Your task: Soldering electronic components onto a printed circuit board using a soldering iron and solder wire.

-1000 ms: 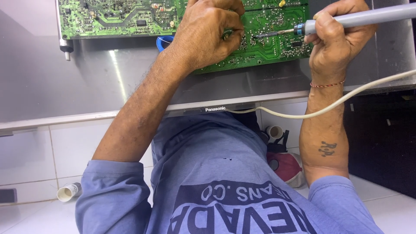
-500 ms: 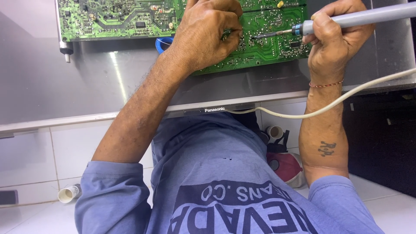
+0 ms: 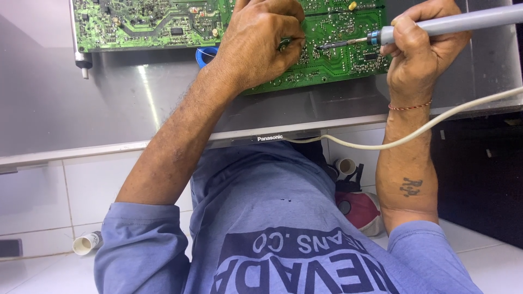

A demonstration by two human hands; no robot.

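Right hand (image 3: 419, 51), seen from the head camera, is closed around the grey pen-shaped soldering iron (image 3: 452, 23), whose metal tip touches the green printed circuit board (image 3: 163, 24) lying on the grey metal panel (image 3: 81, 109). My left hand (image 3: 261, 46) rests on the board and pinches something small; I cannot tell what. I judge the iron light and stiff, best held by its handle. The board seems fragile; hold its edges.

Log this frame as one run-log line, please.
left hand: pinching small part on green circuit board | right hand: gripping grey soldering iron, tip at board | cream cord: trailing past wrist
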